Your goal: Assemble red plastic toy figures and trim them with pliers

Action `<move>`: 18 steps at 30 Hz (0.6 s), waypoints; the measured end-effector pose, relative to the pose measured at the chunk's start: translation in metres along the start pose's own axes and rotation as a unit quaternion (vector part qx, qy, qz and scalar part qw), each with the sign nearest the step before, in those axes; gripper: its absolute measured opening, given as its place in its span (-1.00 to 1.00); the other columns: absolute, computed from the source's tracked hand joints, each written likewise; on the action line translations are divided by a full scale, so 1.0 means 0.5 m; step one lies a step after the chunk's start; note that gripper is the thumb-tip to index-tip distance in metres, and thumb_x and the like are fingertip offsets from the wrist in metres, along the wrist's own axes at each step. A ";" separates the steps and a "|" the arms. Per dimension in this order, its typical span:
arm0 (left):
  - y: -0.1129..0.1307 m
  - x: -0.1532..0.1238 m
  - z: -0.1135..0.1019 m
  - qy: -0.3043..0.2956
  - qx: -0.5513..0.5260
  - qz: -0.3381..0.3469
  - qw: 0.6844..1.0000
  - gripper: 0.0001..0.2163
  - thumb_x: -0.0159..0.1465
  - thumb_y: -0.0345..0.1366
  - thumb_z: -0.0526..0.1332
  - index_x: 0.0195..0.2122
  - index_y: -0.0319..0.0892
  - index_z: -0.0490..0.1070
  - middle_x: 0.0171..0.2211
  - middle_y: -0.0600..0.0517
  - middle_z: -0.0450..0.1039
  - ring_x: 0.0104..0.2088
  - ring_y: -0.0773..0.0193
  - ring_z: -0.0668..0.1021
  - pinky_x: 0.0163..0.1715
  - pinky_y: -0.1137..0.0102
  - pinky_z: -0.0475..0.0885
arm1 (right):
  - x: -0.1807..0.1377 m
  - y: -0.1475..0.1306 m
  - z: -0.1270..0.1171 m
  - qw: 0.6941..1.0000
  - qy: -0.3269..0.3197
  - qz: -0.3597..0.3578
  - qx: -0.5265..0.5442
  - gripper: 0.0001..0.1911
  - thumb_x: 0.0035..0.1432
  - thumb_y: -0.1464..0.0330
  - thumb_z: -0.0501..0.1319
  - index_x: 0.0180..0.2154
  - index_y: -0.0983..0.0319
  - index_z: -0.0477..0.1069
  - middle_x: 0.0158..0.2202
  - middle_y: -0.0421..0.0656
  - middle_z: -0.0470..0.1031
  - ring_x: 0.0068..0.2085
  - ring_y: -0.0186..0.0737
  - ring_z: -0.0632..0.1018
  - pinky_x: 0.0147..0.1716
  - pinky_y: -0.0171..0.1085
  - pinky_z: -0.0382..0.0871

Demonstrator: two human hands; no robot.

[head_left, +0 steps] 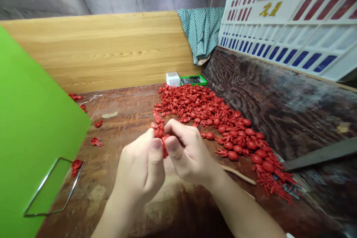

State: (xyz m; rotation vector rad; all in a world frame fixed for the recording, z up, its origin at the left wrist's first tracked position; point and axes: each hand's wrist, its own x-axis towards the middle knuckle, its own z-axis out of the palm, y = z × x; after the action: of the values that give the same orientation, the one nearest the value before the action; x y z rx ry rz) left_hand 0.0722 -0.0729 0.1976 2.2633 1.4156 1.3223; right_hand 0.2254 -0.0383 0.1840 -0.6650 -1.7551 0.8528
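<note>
Both of my hands meet above the middle of the brown wooden table (131, 108) and pinch one red plastic part (158, 129). My left hand (143, 171) grips its lower end with thumb and fingers closed. My right hand (188, 152) pinches it from the right, fingers curled. The part's upper end sticks out above my fingertips. A large heap of the same red plastic parts (223, 122) lies on the table just right of and beyond my hands.
A green panel (30, 130) with a wire handle (52, 189) fills the left side. Loose red parts (95, 141) lie beside it. A wooden board stands at the back, a white box (173, 79) and green tray (193, 80) before it. A white crate leans on the right.
</note>
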 end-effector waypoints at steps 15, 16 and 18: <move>0.009 -0.009 0.030 0.035 -0.037 -0.004 0.999 -0.60 0.54 -0.39 -0.05 -0.51 -0.08 0.21 -0.57 0.10 0.33 -0.60 0.34 0.35 -0.51 0.42 0.25 | 0.006 0.022 0.012 0.979 0.056 -0.154 -0.119 -0.71 0.47 0.34 0.01 -0.39 0.12 0.17 -0.50 -0.27 0.30 -0.48 -0.27 0.38 -0.43 -0.24 0.20; 0.010 -0.010 0.030 0.037 -0.045 -0.002 0.998 -0.59 0.54 -0.40 -0.05 -0.51 -0.09 0.22 -0.56 0.09 0.35 -0.59 0.34 0.35 -0.51 0.42 0.25 | 0.005 0.021 0.013 0.980 0.058 -0.153 -0.112 -0.71 0.47 0.34 0.01 -0.39 0.12 0.17 -0.51 -0.27 0.30 -0.49 -0.28 0.38 -0.44 -0.24 0.20; 0.012 -0.011 0.029 0.034 -0.060 -0.003 0.998 -0.59 0.54 -0.41 -0.07 -0.49 -0.11 0.26 -0.54 0.08 0.37 -0.58 0.35 0.36 -0.50 0.43 0.25 | 0.004 0.018 0.015 0.981 0.064 -0.154 -0.099 -0.72 0.46 0.36 0.00 -0.39 0.12 0.19 -0.51 -0.27 0.32 -0.50 -0.29 0.38 -0.45 -0.26 0.22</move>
State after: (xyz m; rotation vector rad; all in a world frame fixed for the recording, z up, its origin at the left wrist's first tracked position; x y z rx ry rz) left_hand 0.0859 -0.0759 0.1889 2.1552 1.3240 1.4549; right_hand 0.2178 -0.0336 0.1762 -0.5436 -1.7811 0.4176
